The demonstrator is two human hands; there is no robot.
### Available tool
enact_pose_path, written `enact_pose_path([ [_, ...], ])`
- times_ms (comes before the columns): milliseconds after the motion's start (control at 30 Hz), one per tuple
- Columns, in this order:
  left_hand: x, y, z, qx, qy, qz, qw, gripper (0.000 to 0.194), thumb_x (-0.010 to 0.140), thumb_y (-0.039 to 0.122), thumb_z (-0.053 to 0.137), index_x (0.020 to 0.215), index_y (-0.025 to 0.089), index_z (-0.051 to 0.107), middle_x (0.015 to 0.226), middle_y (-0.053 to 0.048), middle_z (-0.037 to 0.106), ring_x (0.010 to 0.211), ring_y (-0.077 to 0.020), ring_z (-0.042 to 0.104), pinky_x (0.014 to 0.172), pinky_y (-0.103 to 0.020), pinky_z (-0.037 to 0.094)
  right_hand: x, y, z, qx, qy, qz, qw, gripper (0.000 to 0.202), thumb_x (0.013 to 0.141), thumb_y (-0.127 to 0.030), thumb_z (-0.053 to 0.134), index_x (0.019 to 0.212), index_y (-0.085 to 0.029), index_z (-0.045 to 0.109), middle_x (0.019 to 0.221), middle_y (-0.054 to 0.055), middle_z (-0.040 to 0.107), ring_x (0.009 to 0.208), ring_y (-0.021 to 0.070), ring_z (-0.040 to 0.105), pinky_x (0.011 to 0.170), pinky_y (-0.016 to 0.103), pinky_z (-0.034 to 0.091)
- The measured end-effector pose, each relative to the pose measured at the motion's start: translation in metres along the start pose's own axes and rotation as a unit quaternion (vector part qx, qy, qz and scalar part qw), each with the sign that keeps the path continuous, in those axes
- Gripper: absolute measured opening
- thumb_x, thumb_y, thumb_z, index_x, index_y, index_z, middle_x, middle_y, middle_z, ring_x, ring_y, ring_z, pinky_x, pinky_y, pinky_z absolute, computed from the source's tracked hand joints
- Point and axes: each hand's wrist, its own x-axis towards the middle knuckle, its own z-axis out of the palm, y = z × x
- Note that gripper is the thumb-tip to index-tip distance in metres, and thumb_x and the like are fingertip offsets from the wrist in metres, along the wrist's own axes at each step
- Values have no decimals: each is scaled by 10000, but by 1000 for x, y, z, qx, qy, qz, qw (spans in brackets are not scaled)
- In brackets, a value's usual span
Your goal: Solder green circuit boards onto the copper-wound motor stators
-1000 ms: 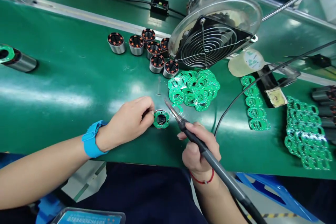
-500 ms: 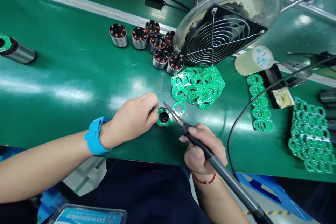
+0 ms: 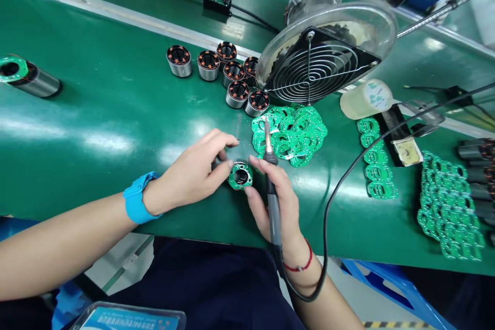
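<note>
A motor stator topped by a green ring-shaped circuit board (image 3: 234, 181) stands upright on the bench between my hands. My left hand (image 3: 191, 172) is beside it on the left, thumb tip at the board's edge and index finger stretched out apart from the thumb. In my right hand (image 3: 286, 201) lies a soldering iron (image 3: 274, 216), its tip pointing away from me over the loose boards. The right thumb and index finger reach out to the stator's right side; whether they touch it I cannot tell.
Several bare stators (image 3: 180, 62) stand at the back, beside a round fume extractor (image 3: 320, 77). Below that lies a heap of green ring boards (image 3: 290, 134). More boards (image 3: 448, 206), a sponge holder (image 3: 408, 152) and the iron's cable (image 3: 336, 191) are rightward. Another stator (image 3: 42, 82) lies far left.
The iron's tip has swung up and away from the stator. My right thumb and index finger have come to the stator's side. My left fingers have spread from a pinch.
</note>
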Motion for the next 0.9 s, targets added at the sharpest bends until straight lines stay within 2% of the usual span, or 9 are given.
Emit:
enact_pose_path([
  [100, 0, 2, 5, 94, -69, 160, 980, 282, 940, 219, 519, 1210, 144, 547, 1211, -129, 628, 1070, -236, 596, 847, -353, 506, -6, 5, -1, 37, 93, 41, 994, 469, 915, -154, 584, 1362, -275, 513, 1228, 80, 708, 1111, 239, 693, 976, 468, 551],
  [167, 0, 3, 3, 193, -122, 196, 954, 206, 947, 217, 510, 1135, 185, 586, 1177, -102, 649, 1006, -249, 605, 786, -369, 497, -7, 6, -2, 60, 156, 64, 984, 440, 905, -135, 592, 1321, -271, 551, 1153, 58, 734, 1058, 220, 722, 953, 438, 567],
  [233, 0, 2, -8, 287, -129, 144, 938, 144, 929, 173, 498, 1021, 193, 608, 1073, -90, 660, 883, -242, 607, 718, -372, 477, -6, 6, -2, 71, 199, 70, 975, 415, 896, -128, 599, 1290, -255, 578, 1086, 46, 750, 1003, 208, 743, 918, 410, 579],
  [300, -1, -1, -29, 383, -98, 39, 918, 126, 904, 146, 493, 946, 183, 606, 1000, -110, 646, 878, -272, 605, 726, -408, 471, -5, 6, -3, 71, 220, 62, 971, 393, 891, -127, 605, 1265, -245, 599, 1043, 38, 758, 959, 198, 754, 899, 393, 579],
  [433, 2, -12, -69, 505, 20, -182, 843, 269, 931, 242, 484, 1147, 112, 576, 1189, -225, 580, 1142, -416, 536, 867, -546, 455, -5, 7, -4, 62, 221, 55, 972, 344, 893, -142, 615, 1224, -237, 628, 983, 28, 773, 915, 184, 757, 903, 381, 563],
  [500, 12, -21, -77, 484, 42, -221, 845, 427, 944, 279, 486, 1328, 92, 487, 1301, -240, 528, 1190, -422, 515, 909, -542, 453, -5, 8, -5, 65, 215, 49, 973, 323, 907, -160, 607, 1219, -238, 630, 954, 22, 781, 904, 185, 755, 907, 385, 555],
  [600, 37, -37, -76, 435, 46, -217, 873, 552, 929, 234, 510, 1456, 129, 386, 1366, -220, 503, 1218, -401, 515, 934, -510, 461, -4, 9, -4, 67, 210, 35, 975, 325, 938, -182, 573, 1257, -235, 602, 926, 14, 785, 859, 191, 765, 869, 389, 557],
  [767, 62, -53, -78, 454, 40, -194, 869, 329, 952, 255, 465, 1210, 118, 617, 1431, -227, 458, 1329, -453, 408, 984, -572, 434, -2, 10, -4, 9, 196, 49, 979, 296, 946, -154, 551, 1231, -232, 570, 901, 8, 780, 841, 187, 765, 835, 378, 568],
  [900, 46, -46, -76, 407, -16, -133, 904, 287, 959, 283, 432, 1039, 116, 652, 1246, -197, 574, 1203, -401, 527, 945, -543, 480, -3, 17, -3, -59, 111, 93, 988, 334, 919, -171, 576, 1243, -235, 527, 1005, 46, 750, 927, 201, 727, 852, 398, 571],
])
